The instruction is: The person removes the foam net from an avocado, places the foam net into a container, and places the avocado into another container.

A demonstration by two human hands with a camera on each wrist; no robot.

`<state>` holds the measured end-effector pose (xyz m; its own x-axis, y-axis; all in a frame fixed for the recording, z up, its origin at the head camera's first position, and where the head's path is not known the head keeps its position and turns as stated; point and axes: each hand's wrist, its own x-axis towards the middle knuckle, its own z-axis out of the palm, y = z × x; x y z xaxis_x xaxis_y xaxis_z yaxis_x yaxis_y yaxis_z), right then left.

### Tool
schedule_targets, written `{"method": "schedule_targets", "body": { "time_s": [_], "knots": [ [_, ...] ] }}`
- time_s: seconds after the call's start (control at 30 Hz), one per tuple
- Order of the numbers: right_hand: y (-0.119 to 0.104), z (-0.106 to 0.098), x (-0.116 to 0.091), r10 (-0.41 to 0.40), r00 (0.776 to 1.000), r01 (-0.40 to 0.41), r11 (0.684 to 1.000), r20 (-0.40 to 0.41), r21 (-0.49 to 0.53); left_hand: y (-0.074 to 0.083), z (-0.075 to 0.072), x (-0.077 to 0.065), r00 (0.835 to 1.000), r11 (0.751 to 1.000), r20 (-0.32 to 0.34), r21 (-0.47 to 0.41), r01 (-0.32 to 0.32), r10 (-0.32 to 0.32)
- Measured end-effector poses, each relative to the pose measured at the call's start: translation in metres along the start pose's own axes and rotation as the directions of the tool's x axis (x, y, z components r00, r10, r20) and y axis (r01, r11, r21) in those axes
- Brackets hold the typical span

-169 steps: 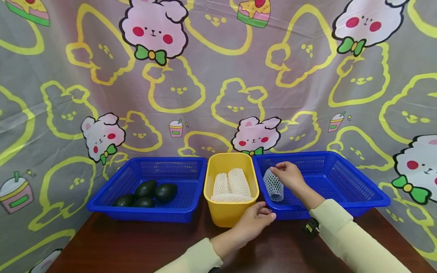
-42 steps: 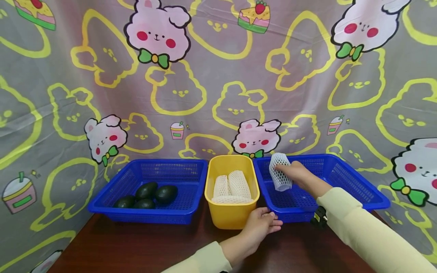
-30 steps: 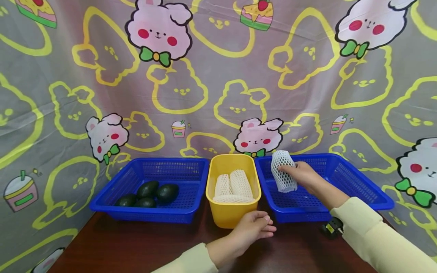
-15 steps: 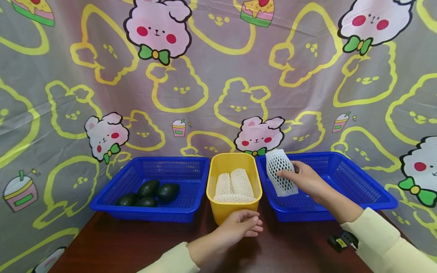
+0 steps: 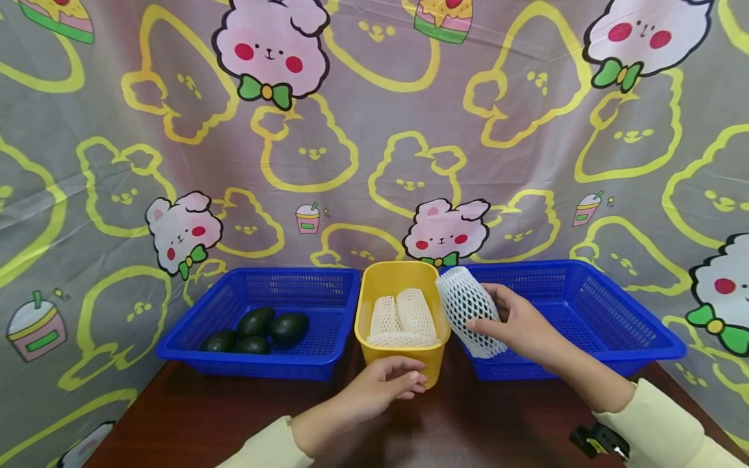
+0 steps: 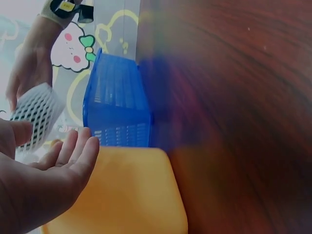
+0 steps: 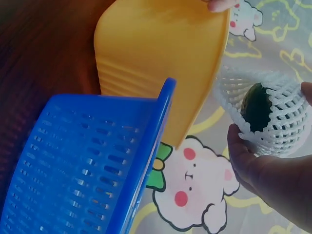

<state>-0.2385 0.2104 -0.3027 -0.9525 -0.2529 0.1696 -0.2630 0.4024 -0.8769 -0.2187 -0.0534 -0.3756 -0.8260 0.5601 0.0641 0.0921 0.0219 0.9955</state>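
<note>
My right hand (image 5: 521,328) grips a white foam net sleeve (image 5: 471,309) near the front left corner of the right blue basket (image 5: 562,279). Inside it sits a dark green avocado (image 7: 257,107), seen through the sleeve's mouth in the right wrist view. The sleeve leans with its top toward the yellow bin (image 5: 398,276). My left hand (image 5: 377,390) is in front of that bin with loosely bent fingers and nothing in them. From the left wrist, the sleeve overlaps my left thumb. More foam net sleeves (image 5: 417,315) lie inside the bin.
On the left, a blue basket (image 5: 257,372) holds several bare avocados (image 5: 289,328). The bin stands between the two blue baskets on a dark wooden table (image 5: 199,422). A patterned cloth (image 5: 363,162) hangs right behind them.
The right hand first stood at the sleeve in the right basket, then lifted it and brought it forward and left, tilting it toward the bin. My left hand has shifted left to the bin's front.
</note>
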Motion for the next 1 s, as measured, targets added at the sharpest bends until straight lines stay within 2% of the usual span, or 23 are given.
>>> {"method": "schedule_targets", "body": {
  "time_s": [0.13,0.4,0.63,0.87,1.0],
  "knots": [
    [0.001,0.004,-0.006,-0.077,0.996,0.077,0.997,0.033,-0.001,0.006,-0.009,-0.005,1.000,0.999,0.015,0.035,-0.002,0.001],
    [0.005,0.019,-0.014,-0.201,0.973,0.208,0.977,0.116,-0.047,0.014,-0.029,-0.012,1.000,0.996,-0.027,0.094,0.001,0.001],
    [0.007,0.037,-0.022,-0.300,0.930,0.332,0.934,0.212,-0.131,0.011,-0.043,-0.023,0.999,0.984,-0.030,0.176,-0.008,0.014],
    [0.010,0.055,-0.028,-0.307,0.909,0.361,0.918,0.283,-0.164,0.005,-0.055,-0.033,0.999,0.957,-0.042,0.290,0.000,0.013],
    [0.015,0.062,-0.027,-0.346,0.884,0.407,0.901,0.314,-0.153,0.002,-0.060,-0.036,0.999,0.941,-0.038,0.339,-0.008,0.023]
  ]
}}
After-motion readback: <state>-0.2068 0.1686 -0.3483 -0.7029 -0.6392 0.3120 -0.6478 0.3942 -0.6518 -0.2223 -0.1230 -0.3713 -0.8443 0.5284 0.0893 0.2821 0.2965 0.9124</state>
